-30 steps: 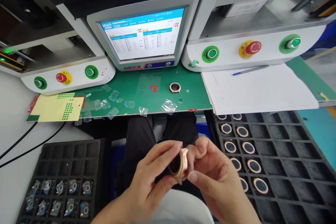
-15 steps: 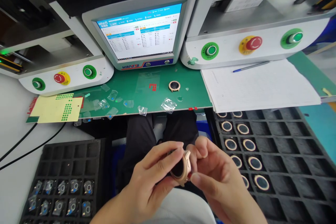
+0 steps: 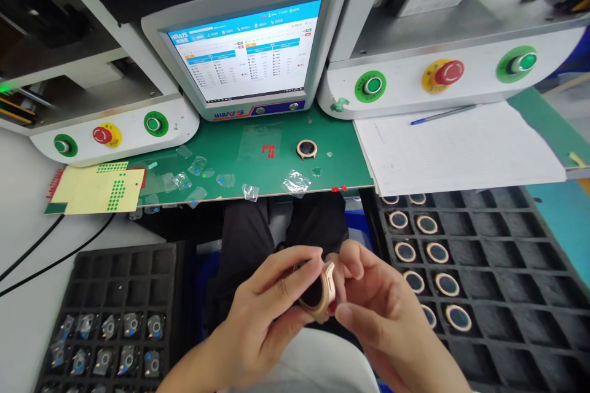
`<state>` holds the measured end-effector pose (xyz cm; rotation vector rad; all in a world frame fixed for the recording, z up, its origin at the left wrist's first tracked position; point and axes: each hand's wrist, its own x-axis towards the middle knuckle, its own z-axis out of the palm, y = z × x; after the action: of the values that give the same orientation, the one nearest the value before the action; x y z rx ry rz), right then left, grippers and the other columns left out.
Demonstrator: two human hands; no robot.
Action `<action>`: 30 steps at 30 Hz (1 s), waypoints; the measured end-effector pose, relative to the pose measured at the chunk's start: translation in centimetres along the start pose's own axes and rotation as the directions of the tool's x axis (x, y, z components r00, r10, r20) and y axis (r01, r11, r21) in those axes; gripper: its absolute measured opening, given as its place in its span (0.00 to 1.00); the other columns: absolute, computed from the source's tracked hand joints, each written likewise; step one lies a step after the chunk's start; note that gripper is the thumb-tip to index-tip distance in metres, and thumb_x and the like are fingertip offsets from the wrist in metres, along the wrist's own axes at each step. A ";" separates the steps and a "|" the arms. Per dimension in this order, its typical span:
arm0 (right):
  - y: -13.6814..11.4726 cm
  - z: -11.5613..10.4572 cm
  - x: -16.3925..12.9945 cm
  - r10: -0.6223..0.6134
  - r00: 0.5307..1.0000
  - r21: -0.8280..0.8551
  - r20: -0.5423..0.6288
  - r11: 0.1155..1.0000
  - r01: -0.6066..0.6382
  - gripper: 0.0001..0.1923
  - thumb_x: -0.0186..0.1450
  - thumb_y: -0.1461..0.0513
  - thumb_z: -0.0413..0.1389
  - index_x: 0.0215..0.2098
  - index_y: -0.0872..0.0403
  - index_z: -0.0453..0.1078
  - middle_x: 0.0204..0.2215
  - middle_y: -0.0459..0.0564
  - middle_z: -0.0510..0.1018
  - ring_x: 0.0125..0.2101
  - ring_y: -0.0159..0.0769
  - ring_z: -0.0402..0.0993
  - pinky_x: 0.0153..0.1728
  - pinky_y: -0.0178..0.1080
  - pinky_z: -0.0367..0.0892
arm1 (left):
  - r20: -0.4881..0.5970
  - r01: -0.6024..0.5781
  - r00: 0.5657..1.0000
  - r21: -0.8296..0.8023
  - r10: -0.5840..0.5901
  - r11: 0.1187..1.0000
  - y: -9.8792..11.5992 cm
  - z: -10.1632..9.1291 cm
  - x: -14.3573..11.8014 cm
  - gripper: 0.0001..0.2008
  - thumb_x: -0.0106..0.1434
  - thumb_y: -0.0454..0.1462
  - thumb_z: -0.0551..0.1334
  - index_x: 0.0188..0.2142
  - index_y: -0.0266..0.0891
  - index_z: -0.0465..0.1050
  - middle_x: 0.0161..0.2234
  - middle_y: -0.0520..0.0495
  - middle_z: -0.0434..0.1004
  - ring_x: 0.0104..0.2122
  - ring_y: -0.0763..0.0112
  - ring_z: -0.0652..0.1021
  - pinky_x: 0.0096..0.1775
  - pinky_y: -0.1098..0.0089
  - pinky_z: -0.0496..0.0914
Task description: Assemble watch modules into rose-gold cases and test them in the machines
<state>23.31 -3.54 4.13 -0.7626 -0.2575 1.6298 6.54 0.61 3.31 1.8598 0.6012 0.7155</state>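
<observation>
Green benchtop (image 3: pixel 343 141) runs beneath a lit screen (image 3: pixel 253 52). Before it, the left hand (image 3: pixel 276 301) has fingers and thumb closed around a gold watch (image 3: pixel 317 293), tipped on edge; the right hand (image 3: pixel 382 313) brings thumb and fingertips nearly together at a red bit (image 3: pixel 332 307), its hold unclear. This watch seems unfinished. Similar watches (image 3: pixel 447 284) sit in the right tray (image 3: pixel 498 285), wrapped parts (image 3: pixel 108 326) in the left tray (image 3: pixel 99 288), suggesting work partway. Plastic scraps (image 3: pixel 225 180), another watch (image 3: pixel 306 148) and papers (image 3: pixel 461 159) lie on the benchtop.

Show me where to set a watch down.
Right tray: pockets right of the seated watches. Left tray: two far rows, behind wrapped parts. Green bench: the patch between monitor, clear sheet and plastic scraps. Crowded: the bench's front left; between trays, where the left hand holds a watch.
</observation>
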 end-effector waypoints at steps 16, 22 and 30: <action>0.5 -0.5 -1.1 0.106 0.990 0.012 -0.095 0.994 -0.105 0.18 0.51 0.63 0.73 0.30 0.51 0.67 0.21 0.40 0.75 0.25 0.29 0.75 0.30 0.32 0.74 | 0.035 -0.057 0.998 -0.019 0.058 0.998 -0.2 0.0 -0.1 0.26 0.75 0.36 0.53 0.70 0.48 0.52 0.59 0.36 0.67 0.55 0.59 0.75 0.51 0.63 0.77; 1.7 0.2 -0.6 0.091 0.991 0.017 -0.096 0.996 -0.089 0.26 0.46 0.57 0.76 0.35 0.49 0.67 0.24 0.39 0.71 0.22 0.26 0.71 0.23 0.28 0.69 | -0.010 -0.074 0.997 -0.201 0.074 0.977 -0.5 0.3 0.0 0.24 0.75 0.37 0.53 0.69 0.45 0.56 0.59 0.35 0.66 0.56 0.56 0.74 0.53 0.60 0.75; 2.3 -1.4 -0.7 -0.483 0.874 -0.487 -0.052 0.776 0.401 0.11 0.63 0.62 0.63 0.43 0.48 0.70 0.33 0.46 0.69 0.31 0.30 0.68 0.32 0.30 0.70 | 0.108 0.214 0.948 -0.913 -0.299 0.348 -0.4 1.1 1.2 0.17 0.74 0.42 0.56 0.58 0.43 0.73 0.49 0.42 0.80 0.43 0.67 0.82 0.46 0.71 0.76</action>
<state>22.30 -5.10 2.01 -1.1066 -0.6681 1.0428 8.10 0.91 2.80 0.6345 0.3794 0.6911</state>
